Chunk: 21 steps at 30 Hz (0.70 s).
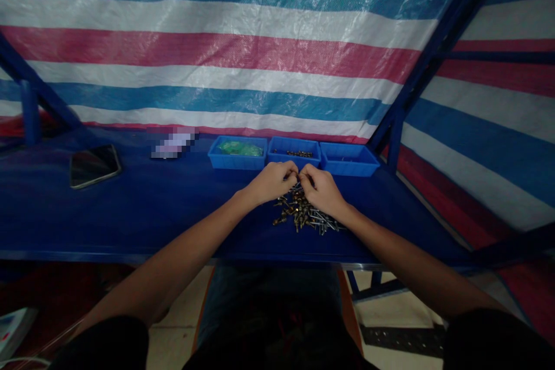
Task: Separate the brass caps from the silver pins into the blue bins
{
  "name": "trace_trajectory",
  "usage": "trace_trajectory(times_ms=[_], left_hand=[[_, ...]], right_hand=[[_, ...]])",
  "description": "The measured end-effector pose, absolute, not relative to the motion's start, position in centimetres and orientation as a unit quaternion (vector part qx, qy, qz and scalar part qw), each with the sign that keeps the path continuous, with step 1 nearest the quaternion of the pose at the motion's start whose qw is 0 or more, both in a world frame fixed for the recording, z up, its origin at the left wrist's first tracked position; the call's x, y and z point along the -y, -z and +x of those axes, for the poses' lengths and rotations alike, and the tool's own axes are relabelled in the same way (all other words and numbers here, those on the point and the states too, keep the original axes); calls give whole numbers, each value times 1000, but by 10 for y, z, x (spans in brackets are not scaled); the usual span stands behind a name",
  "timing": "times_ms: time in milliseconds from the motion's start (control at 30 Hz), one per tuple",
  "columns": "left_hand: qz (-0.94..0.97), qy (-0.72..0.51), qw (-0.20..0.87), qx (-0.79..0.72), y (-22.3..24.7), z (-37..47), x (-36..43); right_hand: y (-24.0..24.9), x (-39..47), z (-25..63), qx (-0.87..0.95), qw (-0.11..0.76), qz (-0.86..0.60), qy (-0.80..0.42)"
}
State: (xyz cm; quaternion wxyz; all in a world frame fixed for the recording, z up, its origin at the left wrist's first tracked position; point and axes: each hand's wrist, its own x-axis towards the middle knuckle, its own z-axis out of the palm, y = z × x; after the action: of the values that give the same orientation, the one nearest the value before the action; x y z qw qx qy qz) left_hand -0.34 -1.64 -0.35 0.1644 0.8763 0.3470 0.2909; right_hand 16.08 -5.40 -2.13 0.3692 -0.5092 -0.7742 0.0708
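Note:
My left hand and my right hand meet fingertip to fingertip just in front of the middle bin. Both are closed in a pinch, and whatever lies between the fingers is too small and hidden to name. Directly beneath them spreads a pile of small metal fasteners, brass-coloured pieces on the left and silver shanks toward the right. Part of the heap is covered by my right hand. Behind my hands, the middle blue bin holds several small brass-coloured pieces.
A left blue bin contains a green plastic bag. To the right is another blue bin. On the blue table lie a dark phone and a blurred-out object. Blue frame posts and a striped tarp enclose the table.

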Motion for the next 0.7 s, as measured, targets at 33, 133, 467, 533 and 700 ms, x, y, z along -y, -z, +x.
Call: trace_trajectory(times_ms=[33, 133, 467, 533, 700], left_hand=[[876, -291, 166, -347, 4, -4, 16], [877, -290, 162, -348, 5, -3, 15], [825, -364, 194, -386, 1, -2, 15], [795, -420, 193, -392, 0, -6, 9], [767, -463, 165, -413, 1, -19, -5]], right_hand=[[21, 54, 161, 775, 362, -514, -63], [20, 55, 160, 783, 338, -521, -21], [12, 57, 153, 800, 273, -523, 108], [4, 42, 157, 774, 313, -540, 102], [-13, 0, 169, 686, 393, -603, 101]])
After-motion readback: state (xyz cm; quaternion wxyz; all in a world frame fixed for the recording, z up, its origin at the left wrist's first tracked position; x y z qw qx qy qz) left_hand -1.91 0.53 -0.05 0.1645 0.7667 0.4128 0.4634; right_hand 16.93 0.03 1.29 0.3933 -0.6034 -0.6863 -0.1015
